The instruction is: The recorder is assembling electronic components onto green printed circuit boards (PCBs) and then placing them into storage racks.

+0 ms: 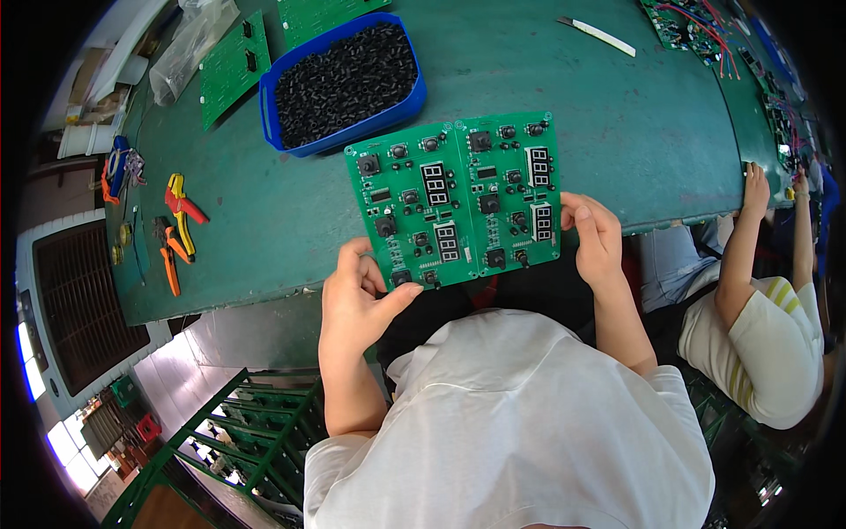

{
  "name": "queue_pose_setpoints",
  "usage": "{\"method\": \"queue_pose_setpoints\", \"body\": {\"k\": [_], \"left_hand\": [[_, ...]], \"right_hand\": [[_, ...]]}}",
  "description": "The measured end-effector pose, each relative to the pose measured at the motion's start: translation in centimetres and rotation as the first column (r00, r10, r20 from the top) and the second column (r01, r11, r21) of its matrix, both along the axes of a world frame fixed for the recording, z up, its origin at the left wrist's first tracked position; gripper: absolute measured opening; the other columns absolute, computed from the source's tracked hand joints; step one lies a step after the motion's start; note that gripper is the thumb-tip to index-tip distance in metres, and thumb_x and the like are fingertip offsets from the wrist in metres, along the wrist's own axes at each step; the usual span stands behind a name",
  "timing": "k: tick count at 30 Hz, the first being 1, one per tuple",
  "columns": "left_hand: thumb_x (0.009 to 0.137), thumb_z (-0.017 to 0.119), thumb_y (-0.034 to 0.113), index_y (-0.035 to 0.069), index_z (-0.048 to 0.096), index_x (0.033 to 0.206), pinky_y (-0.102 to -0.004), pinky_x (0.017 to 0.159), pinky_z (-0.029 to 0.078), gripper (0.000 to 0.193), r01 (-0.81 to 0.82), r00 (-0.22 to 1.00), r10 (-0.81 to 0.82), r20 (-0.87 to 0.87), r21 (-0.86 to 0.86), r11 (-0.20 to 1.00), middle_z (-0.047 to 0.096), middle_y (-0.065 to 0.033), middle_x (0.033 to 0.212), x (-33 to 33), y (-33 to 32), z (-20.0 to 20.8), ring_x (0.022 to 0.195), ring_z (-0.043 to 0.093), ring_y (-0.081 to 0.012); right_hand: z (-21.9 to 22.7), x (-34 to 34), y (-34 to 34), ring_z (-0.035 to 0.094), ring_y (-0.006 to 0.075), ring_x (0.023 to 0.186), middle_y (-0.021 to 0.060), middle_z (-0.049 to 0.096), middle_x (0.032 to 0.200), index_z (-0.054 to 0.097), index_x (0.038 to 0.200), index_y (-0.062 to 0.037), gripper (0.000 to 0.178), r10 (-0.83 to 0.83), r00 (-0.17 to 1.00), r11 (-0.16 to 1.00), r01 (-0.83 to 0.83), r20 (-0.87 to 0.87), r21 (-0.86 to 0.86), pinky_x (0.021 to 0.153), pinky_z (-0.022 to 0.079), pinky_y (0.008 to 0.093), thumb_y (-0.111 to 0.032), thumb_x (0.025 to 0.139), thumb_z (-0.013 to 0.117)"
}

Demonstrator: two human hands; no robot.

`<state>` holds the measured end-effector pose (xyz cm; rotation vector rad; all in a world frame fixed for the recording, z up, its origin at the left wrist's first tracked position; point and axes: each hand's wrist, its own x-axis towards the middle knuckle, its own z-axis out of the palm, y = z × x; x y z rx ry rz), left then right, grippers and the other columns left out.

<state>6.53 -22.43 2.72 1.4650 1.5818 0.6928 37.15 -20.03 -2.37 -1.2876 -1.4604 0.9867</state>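
A green circuit board [467, 207] is held up between my two hands at the near edge of the table. It carries several black push buttons and white-framed digit displays, and a seam runs down its middle. My left hand [357, 295] grips the lower left edge, thumb towards the near corner and fingers partly behind the board. At the right edge my right hand [592, 231] pinches the board, with its fingertips partly hidden. Just beyond the board stands a blue bin [419, 99] full of small black tubular pieces [348, 84].
Two more green boards [231, 75] lie by the bin, near a clear plastic bag [189, 53]. Pliers with red-yellow [183, 212] and orange handles [172, 260] lie at left. A white-handled knife [604, 37] lies at the far right. A co-worker [749, 335] sits at right beside wired boards [696, 31].
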Motion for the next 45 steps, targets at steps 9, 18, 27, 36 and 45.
{"method": "queue_pose_setpoints", "body": {"k": [9, 18, 27, 36, 45], "left_hand": [[0.063, 0.081, 0.015, 0.001, 0.046, 0.111, -0.0221, 0.047, 0.039, 0.06, 0.023, 0.997, -0.023, -0.07, 0.004, 1.0, 0.05, -0.0022, 0.057, -0.02, 0.23, -0.36, 0.048, 0.047, -0.009], [0.064, 0.08, 0.015, 0.001, 0.045, 0.11, -0.0226, 0.047, 0.039, 0.06, 0.028, 0.997, -0.029, -0.065, -0.015, 0.999, 0.05, -0.0032, 0.056, -0.01, 0.14, -0.56, 0.048, 0.049, -0.0096], [0.065, 0.08, 0.015, 0.0, 0.046, 0.11, -0.0225, 0.046, 0.039, 0.058, 0.033, 0.998, -0.034, -0.061, -0.018, 0.999, 0.05, -0.0032, 0.056, 0.0, 0.13, -0.58, 0.048, 0.049, -0.0095], [0.065, 0.079, 0.015, -0.001, 0.045, 0.11, -0.023, 0.046, 0.039, 0.058, 0.023, 0.999, -0.023, -0.022, -0.026, 0.999, 0.05, -0.0037, 0.055, 0.59, 0.02, -0.54, 0.047, 0.048, -0.0093], [0.063, 0.082, 0.017, -0.002, 0.045, 0.11, -0.0235, 0.046, 0.039, 0.063, 0.043, 0.999, -0.044, -0.031, -0.029, 0.999, 0.05, -0.0049, 0.054, 0.88, -0.07, -0.47, 0.047, 0.048, -0.0105]], "right_hand": [[0.05, -0.04, 0.09, 0.051, 0.0139, 0.069, 0.0059, 0.056, 0.074, 0.062, 0.104, 0.0052, 0.037, 0.012, 1.0, 1.0, -0.012, 0.005, 0.004, 0.063, 0.041, 0.027, -0.023, 0.096, 0.039], [0.0, 0.04, 0.01, 0.05, 0.0132, 0.07, 0.0055, 0.056, 0.076, 0.062, 0.105, 0.0054, 0.037, 0.014, 1.0, 1.0, -0.015, -0.005, -0.005, 0.064, 0.041, 0.0266, -0.022, 0.097, 0.038], [0.13, -0.08, -0.01, 0.05, 0.0128, 0.07, 0.0053, 0.056, 0.076, 0.062, 0.106, 0.0054, 0.038, 0.015, 1.0, 1.0, -0.015, -0.013, -0.018, 0.063, 0.041, 0.0261, -0.023, 0.097, 0.037], [0.02, -0.17, -0.03, 0.051, 0.0115, 0.071, 0.005, 0.058, 0.08, 0.061, 0.107, 0.0061, 0.038, -0.01, 0.997, 0.996, 0.003, -0.077, -0.086, 0.065, 0.041, 0.0252, -0.023, 0.097, 0.039], [-0.6, 0.03, 0.05, 0.052, 0.011, 0.069, 0.0045, 0.058, 0.076, 0.061, 0.105, 0.0059, 0.034, -0.054, 0.998, 0.996, 0.052, -0.039, -0.067, 0.065, 0.043, 0.0249, -0.019, 0.097, 0.04]]}}
